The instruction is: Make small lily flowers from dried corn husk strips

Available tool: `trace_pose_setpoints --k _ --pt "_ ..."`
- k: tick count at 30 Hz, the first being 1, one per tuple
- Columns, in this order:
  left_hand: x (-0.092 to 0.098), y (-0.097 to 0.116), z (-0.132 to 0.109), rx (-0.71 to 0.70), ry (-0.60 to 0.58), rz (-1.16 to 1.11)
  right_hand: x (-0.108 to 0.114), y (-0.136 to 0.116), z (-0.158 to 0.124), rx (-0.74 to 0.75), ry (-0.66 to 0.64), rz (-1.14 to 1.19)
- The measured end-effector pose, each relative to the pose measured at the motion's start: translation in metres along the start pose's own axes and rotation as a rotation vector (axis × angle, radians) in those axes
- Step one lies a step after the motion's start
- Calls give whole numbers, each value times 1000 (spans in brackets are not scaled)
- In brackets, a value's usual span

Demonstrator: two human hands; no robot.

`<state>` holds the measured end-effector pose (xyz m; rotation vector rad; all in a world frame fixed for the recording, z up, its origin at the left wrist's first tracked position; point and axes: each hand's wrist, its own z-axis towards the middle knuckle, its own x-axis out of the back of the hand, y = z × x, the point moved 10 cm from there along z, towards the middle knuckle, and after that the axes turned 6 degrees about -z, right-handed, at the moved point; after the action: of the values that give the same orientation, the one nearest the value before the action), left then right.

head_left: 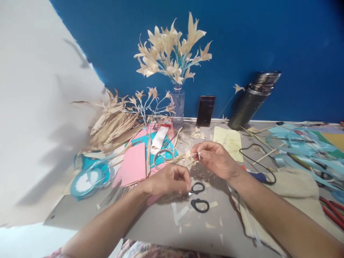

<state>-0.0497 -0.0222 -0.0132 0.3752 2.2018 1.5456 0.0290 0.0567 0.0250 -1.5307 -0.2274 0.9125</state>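
My right hand (217,159) pinches a small whitish piece (199,155) on a thin stem between thumb and fingers. Lower and to the left, my left hand (173,179) has its fingers curled together, and what they hold, if anything, is hidden. Just beside its fingertips lie black-handled scissors (200,205), their blades mostly covered by the hand. Pale husk scraps (210,225) are scattered near the scissors. Behind the hands, husk flowers (172,46) on blue stems stand in a clear bottle (177,104).
Dried corn husks (115,130), pink paper (133,164) and a ribbon roll (87,181) lie at left. A phone (205,111) and a dark flask (252,102) lean on the blue wall. Blue ribbons (301,143), a beige cloth (292,182) and red-handled pliers (333,213) are at right.
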Motion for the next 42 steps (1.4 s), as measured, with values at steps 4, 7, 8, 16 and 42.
trace_pose_setpoints --k 4,7,8,16,42 --pt "-20 -8 -12 129 -251 247 1 -2 1 19 0 11" --pt "-17 -7 -15 134 -272 374 2 -6 1 31 -1 21" --pt "-16 -7 -16 141 -284 398 2 -7 1 37 1 21" --pt "-2 6 -11 10 -146 358 8 -19 0 98 26 61" --pt "56 55 -32 -616 603 -34 12 -12 -1 68 145 -119"
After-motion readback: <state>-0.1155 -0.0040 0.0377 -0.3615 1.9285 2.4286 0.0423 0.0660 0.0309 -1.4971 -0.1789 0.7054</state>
